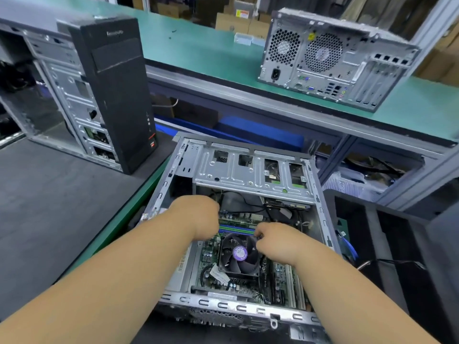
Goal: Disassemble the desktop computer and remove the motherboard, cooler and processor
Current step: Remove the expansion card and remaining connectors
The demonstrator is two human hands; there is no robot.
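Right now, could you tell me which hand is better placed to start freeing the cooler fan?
The right hand, probably: its fingers already sit at the upper right corner of the cooler fan. The left hand is curled farther back, over the memory slots, away from the fan.

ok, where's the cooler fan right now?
Head view, lower centre: the cooler fan sits on the motherboard inside the open case, right beside the right hand.

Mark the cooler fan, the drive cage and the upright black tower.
cooler fan (239,253): head view, purple hub label.
drive cage (248,175): head view, flat metal face.
upright black tower (121,95): head view, black front panel.
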